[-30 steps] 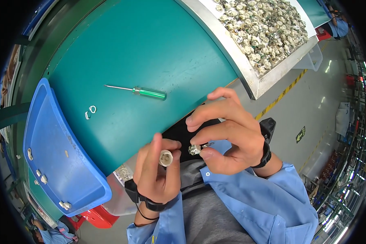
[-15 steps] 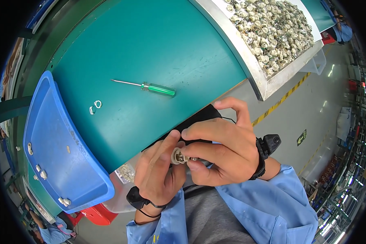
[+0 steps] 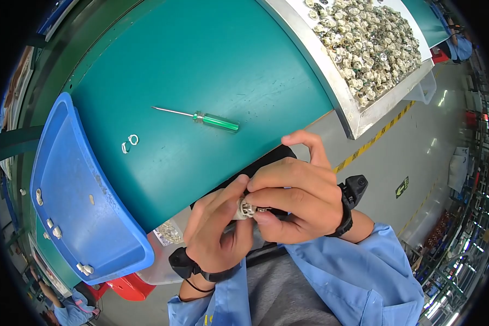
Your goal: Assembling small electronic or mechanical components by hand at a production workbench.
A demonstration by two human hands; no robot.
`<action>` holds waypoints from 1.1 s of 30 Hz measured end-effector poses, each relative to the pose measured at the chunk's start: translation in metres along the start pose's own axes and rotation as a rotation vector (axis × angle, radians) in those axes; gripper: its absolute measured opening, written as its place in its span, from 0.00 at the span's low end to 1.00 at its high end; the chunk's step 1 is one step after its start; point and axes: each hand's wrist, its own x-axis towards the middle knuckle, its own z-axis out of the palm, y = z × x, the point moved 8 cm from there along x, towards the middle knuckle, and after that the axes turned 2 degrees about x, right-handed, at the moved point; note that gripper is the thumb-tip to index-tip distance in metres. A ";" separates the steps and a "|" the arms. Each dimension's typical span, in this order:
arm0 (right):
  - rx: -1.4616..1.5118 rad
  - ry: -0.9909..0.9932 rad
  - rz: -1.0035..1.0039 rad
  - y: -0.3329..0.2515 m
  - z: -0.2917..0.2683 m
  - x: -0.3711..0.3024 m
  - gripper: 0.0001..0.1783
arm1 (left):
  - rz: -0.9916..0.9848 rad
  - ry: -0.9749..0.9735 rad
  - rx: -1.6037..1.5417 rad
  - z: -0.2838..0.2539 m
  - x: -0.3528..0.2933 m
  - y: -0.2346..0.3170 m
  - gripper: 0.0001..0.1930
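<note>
The left hand [image 3: 214,234] has its fingers curled around a cream cylindrical housing [image 3: 241,212], gripping it. Against its open end, the right hand [image 3: 301,200] pinches a small metal fitting [image 3: 261,209] between thumb and forefinger, its little finger lifted toward twelve o'clock. Both parts meet between the hands, just off the counter's [image 3: 201,65] near edge. From there, a green-handled screwdriver [image 3: 217,122] lies at eleven o'clock, two white rings [image 3: 125,147] at ten, a blue tray [image 3: 114,239] holding white pieces [image 3: 57,232] at nine, and a metal-rimmed tray [image 3: 342,108] heaped with cream parts [image 3: 369,51] at one.
</note>
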 end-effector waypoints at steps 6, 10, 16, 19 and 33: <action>0.110 0.079 0.069 0.013 -0.009 -0.002 0.05 | -0.116 -0.024 -0.230 0.002 0.003 -0.002 0.15; 0.214 0.021 -0.002 0.014 -0.007 -0.007 0.07 | -0.128 -0.023 -0.315 -0.001 -0.001 -0.001 0.18; 0.284 0.029 0.043 0.012 -0.008 -0.006 0.06 | 0.013 -0.020 -0.181 -0.004 0.003 0.016 0.22; 0.296 0.041 0.082 0.012 -0.009 -0.004 0.05 | 0.060 0.006 -0.156 -0.005 0.001 0.018 0.24; 0.333 0.030 -0.050 0.006 -0.008 -0.006 0.04 | 0.185 0.001 -0.075 -0.007 -0.005 0.023 0.22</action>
